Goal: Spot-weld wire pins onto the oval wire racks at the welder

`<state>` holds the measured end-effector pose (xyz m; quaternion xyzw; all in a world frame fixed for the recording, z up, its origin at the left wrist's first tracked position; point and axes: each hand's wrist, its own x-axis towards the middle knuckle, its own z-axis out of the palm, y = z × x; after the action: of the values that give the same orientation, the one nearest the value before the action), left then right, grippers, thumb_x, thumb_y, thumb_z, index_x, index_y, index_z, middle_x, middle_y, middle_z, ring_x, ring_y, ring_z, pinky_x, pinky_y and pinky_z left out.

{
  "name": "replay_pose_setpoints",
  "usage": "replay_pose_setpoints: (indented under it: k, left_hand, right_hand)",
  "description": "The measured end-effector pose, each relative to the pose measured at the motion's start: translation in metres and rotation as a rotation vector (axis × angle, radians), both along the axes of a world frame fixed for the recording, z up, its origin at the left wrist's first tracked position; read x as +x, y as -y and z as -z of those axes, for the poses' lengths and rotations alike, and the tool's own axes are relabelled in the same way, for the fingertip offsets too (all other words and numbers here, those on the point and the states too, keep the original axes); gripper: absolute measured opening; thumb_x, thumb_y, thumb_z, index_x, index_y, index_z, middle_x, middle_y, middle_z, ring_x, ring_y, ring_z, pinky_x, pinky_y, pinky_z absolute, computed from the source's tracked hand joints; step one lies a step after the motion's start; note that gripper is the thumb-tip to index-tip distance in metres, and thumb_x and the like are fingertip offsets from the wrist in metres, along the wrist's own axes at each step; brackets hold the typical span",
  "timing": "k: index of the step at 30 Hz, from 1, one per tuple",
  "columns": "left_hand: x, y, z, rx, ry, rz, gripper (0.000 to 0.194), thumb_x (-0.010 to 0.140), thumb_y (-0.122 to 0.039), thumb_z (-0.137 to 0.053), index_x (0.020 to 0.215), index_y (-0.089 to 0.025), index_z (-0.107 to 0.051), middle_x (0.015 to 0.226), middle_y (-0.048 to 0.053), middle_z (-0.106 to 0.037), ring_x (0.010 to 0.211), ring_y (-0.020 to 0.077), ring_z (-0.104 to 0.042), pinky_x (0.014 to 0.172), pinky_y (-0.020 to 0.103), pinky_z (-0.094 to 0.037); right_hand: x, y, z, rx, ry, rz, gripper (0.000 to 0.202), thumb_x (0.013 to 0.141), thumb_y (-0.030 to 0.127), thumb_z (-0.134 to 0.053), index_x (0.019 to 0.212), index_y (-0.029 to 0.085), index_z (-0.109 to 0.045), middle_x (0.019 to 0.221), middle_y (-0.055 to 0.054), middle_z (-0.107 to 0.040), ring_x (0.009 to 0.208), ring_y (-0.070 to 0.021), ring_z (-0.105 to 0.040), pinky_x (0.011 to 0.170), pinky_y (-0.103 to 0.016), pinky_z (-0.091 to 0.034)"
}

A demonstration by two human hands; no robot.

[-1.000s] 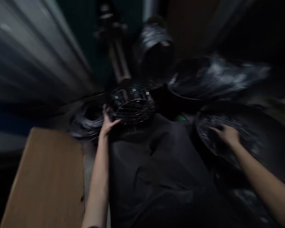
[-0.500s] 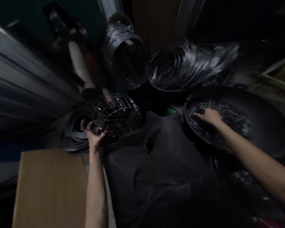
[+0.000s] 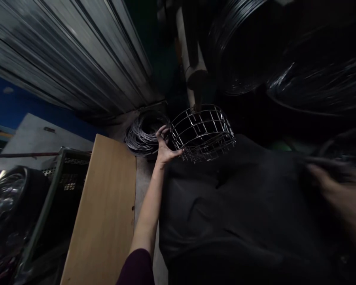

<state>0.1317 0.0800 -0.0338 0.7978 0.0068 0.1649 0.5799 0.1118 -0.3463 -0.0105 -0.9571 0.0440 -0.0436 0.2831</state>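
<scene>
A round wire basket (image 3: pixel 203 132) sits below the tip of a machine arm (image 3: pixel 192 63). At its left side is my left hand (image 3: pixel 165 149), fingers apart, thumb touching or very near the lower rim. My right hand (image 3: pixel 335 188) is smeared by motion at the right, over the edge of a dark cloth (image 3: pixel 240 206); its fingers and anything in them cannot be made out. A dark pan with metal pieces (image 3: pixel 353 152) shows dimly behind it.
Coiled wire (image 3: pixel 142 134) lies left of the basket. A wooden board (image 3: pixel 106 209) stands at the left, beside a green crate (image 3: pixel 44 213) and a round container of shiny parts (image 3: pixel 6 198). Large wire coils (image 3: pixel 237 47) are at the upper right.
The view has swung left, bringing the crate and shiny parts into sight. My right hand has come away from the metal pieces in the pan. My left hand remains by the basket.
</scene>
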Motion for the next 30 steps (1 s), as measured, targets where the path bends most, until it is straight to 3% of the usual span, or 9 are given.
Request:
replay_pose_setpoints:
  k: [3,5,9,11,13,15,19,24,30]
  left_hand:
    - [0.000,0.010,-0.003,0.022,0.057,0.035,0.112,0.050,-0.066,-0.084,0.139,-0.031,-0.024,0.137,0.009,-0.038,0.131,0.0282,-0.043,0.112,0.047,-0.039]
    - [0.002,0.016,-0.008,0.100,0.109,0.075,0.107,0.052,-0.062,-0.084,0.138,-0.028,-0.031,0.135,0.010,-0.040,0.130,0.0293,-0.043,0.114,0.049,-0.036]
    - [0.006,0.033,-0.028,0.380,0.036,0.159,0.086,0.054,-0.044,-0.087,0.131,-0.028,-0.052,0.136,0.011,-0.037,0.133,0.0355,-0.037,0.112,0.054,-0.038]
    - [0.008,0.042,-0.040,0.490,-0.041,0.209,0.082,0.053,-0.038,-0.088,0.129,-0.029,-0.059,0.139,0.011,-0.033,0.134,0.0391,-0.034,0.109,0.057,-0.040]
    - [0.008,0.047,-0.050,0.547,-0.081,0.251,0.083,0.053,-0.037,-0.088,0.131,-0.031,-0.060,0.141,0.012,-0.030,0.134,0.0408,-0.034,0.106,0.058,-0.042]
    - [0.006,0.047,-0.054,0.563,-0.097,0.268,0.085,0.054,-0.038,-0.087,0.134,-0.031,-0.058,0.141,0.012,-0.030,0.133,0.0407,-0.035,0.105,0.058,-0.044]
    - [0.000,0.038,-0.051,0.501,-0.117,0.224,0.089,0.053,-0.040,-0.088,0.135,-0.033,-0.056,0.141,0.012,-0.032,0.135,0.0392,-0.035,0.106,0.057,-0.045]
    - [0.003,0.029,-0.044,0.410,-0.110,0.163,0.089,0.051,-0.040,-0.089,0.133,-0.034,-0.057,0.140,0.011,-0.034,0.135,0.0383,-0.037,0.106,0.057,-0.045]
    - [0.016,0.030,-0.046,0.403,-0.078,0.206,0.088,0.052,-0.040,-0.088,0.134,-0.032,-0.057,0.140,0.013,-0.033,0.135,0.0386,-0.037,0.106,0.058,-0.046]
  right_hand:
    - [-0.004,-0.016,-0.018,0.210,-0.250,0.133,0.023,0.066,0.052,-0.063,0.074,0.030,-0.062,0.085,-0.010,-0.068,0.087,-0.0318,-0.067,0.074,-0.045,-0.054]
    - [0.005,-0.038,-0.036,0.293,-0.315,0.119,0.023,0.060,0.047,-0.068,0.074,0.030,-0.061,0.085,-0.009,-0.069,0.088,-0.0315,-0.067,0.071,-0.044,-0.055]
    - [0.032,-0.096,-0.078,0.492,-0.515,-0.310,0.039,0.060,0.055,-0.076,0.085,0.026,-0.068,0.092,-0.008,-0.071,0.085,-0.0283,-0.068,0.067,-0.037,-0.057]
    - [0.048,-0.122,-0.087,0.487,-0.607,-0.501,0.045,0.065,0.061,-0.073,0.086,0.022,-0.071,0.092,-0.009,-0.072,0.085,-0.0272,-0.069,0.071,-0.036,-0.057]
    - [0.061,-0.141,-0.083,0.363,-0.468,-0.603,0.046,0.074,0.062,-0.066,0.090,0.020,-0.074,0.091,-0.007,-0.072,0.083,-0.0246,-0.069,0.070,-0.033,-0.056]
    - [0.068,-0.150,-0.071,0.117,-0.167,-0.704,0.044,0.084,0.058,-0.057,0.099,0.021,-0.075,0.093,-0.005,-0.073,0.079,-0.0215,-0.069,0.063,-0.030,-0.052]
    - [0.064,-0.157,-0.054,-0.304,0.352,-0.965,0.040,0.096,0.043,-0.049,0.120,0.021,-0.070,0.102,-0.006,-0.072,0.061,-0.0168,-0.064,0.046,-0.026,-0.037]
    - [0.066,-0.167,-0.065,-0.370,0.726,-1.054,0.030,0.099,0.026,-0.048,0.110,0.016,-0.074,0.090,-0.006,-0.073,0.051,-0.0142,-0.059,0.047,-0.027,-0.034]
    - [0.080,-0.168,-0.073,-0.467,0.765,-1.064,0.032,0.099,0.025,-0.046,0.108,0.018,-0.076,0.095,-0.004,-0.073,0.056,-0.0142,-0.062,0.050,-0.028,-0.041]
